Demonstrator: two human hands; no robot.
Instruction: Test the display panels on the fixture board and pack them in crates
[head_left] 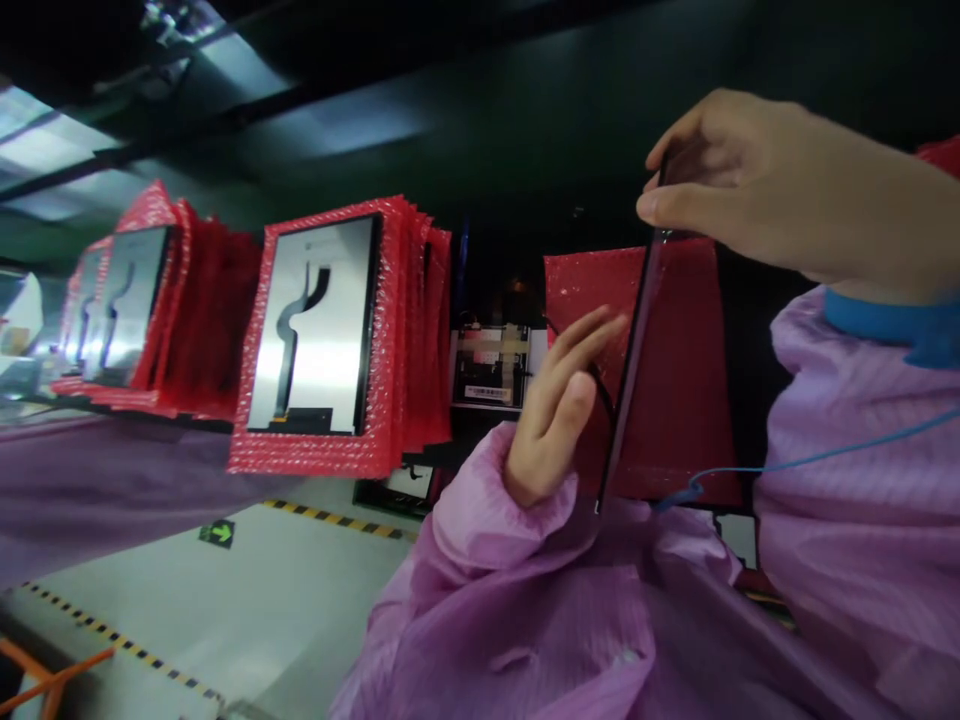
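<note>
Background: dark green tabletop with light reflections, pale floor at lower left.
Right hand: pinching the top end of the thin panel between thumb and fingers.
Left hand: open, fingers spread, thumb up, right beside the panel's lower part; can't tell if it touches.
Thin panel: tilted, nearly edge-on to camera, between the two hands, in front of the red sheet.
Red sheet: on the tabletop behind the panel, visible either side of it.
Wrist: blue band on the right, blue cord nearby.
Labeled part: left of the left hand, tape across it, barcode below.
Near stack: red bubble wrap, silver-backed display with dark flex cable on its front.
Far stack: similar, farther left, blurred.
Floor markings: yellow-black tape, green arrow sign.
</note>
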